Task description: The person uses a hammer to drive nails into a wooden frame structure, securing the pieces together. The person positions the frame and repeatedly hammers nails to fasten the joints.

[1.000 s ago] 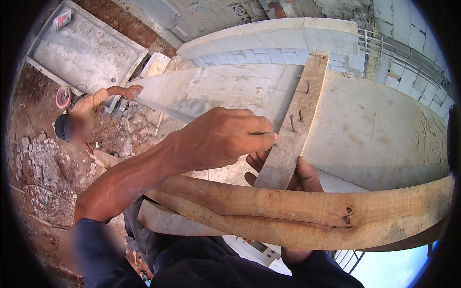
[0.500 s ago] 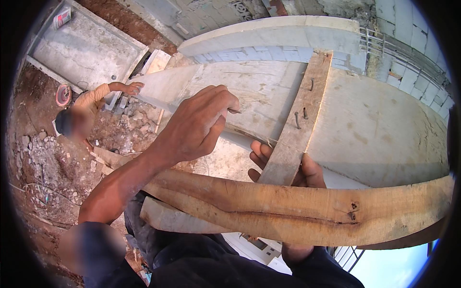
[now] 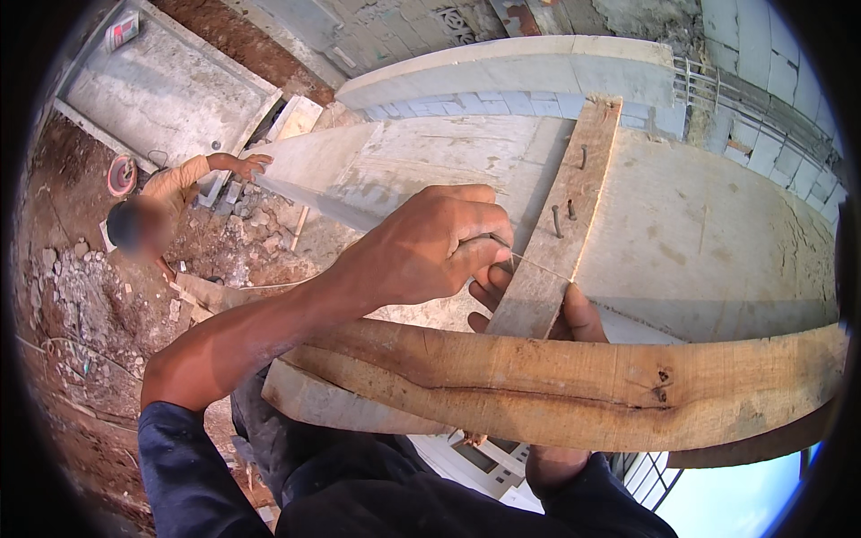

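Note:
My left hand [image 3: 453, 242] is closed, its thumb and fingers pinching a thin string [image 3: 543, 267]. The string crosses a narrow wooden board [image 3: 545, 255] to its right edge. My right hand [image 3: 585, 316] reaches up from beneath and grips this board, thumb at the right edge by the string, fingertips showing at the left. Two bent nails and a shorter nail stick out of the board's face. In front lies a thick timber beam [image 3: 529, 381] with a long crack, partly hiding my right forearm and palm.
A long pale concrete surface [image 3: 708, 224] lies beyond the board, with a raised curved ledge [image 3: 502, 72] behind. Below left, a co-worker [image 3: 152, 215] has one hand on the slab's far end. Rubble [image 3: 76, 305], a bucket [image 3: 122, 31] and a concrete basin [image 3: 170, 81] are there too.
My left hand has come right and down, closer to the narrow board, with the string now drawn straight from its fingers. My right hand keeps its hold on the board.

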A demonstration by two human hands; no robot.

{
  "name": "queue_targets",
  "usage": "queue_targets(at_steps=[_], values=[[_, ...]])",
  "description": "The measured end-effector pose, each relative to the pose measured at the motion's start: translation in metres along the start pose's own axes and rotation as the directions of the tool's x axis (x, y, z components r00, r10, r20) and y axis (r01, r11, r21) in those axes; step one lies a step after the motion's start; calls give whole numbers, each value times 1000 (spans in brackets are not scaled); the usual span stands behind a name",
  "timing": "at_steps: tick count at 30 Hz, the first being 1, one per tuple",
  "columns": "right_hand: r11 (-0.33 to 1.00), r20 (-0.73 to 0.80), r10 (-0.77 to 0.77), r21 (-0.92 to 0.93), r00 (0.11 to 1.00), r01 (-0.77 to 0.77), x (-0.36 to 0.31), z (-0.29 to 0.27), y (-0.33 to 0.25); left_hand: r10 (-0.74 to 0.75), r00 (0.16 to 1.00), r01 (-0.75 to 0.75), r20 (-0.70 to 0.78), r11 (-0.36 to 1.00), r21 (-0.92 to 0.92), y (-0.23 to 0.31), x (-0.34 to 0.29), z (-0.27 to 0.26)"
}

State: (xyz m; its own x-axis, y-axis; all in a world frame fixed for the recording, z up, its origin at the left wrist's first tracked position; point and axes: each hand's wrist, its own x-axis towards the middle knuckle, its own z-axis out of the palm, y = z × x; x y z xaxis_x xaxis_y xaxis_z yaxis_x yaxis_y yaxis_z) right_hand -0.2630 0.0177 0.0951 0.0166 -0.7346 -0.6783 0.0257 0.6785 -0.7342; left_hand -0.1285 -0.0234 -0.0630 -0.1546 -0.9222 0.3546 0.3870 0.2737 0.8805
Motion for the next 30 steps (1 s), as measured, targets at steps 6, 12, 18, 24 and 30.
queue_targets(at_steps=[6, 12, 18, 24, 30], values=[[1000, 61, -24, -15, 998, 24, 5, -8, 6, 18, 999, -21, -46, 999, -48, -2, 0, 3], [965, 92, -84, -240, 992, 104, 6, -13, 15, 41, 997, -44, -60, 998, -40, -1, -2, 2], [981, 4, -118, -154, 993, 117, 2, -7, 22, 16, 1000, -18, -25, 995, -98, 1, -1, 4], [985, -11, -119, -128, 993, 117, 0, -4, 26, 43, 999, -42, 20, 996, -81, 8, -1, 4], [988, -19, -104, -118, 994, 101, -3, -4, 26, -102, 991, 118, 85, 971, -209, 7, -2, 5]])
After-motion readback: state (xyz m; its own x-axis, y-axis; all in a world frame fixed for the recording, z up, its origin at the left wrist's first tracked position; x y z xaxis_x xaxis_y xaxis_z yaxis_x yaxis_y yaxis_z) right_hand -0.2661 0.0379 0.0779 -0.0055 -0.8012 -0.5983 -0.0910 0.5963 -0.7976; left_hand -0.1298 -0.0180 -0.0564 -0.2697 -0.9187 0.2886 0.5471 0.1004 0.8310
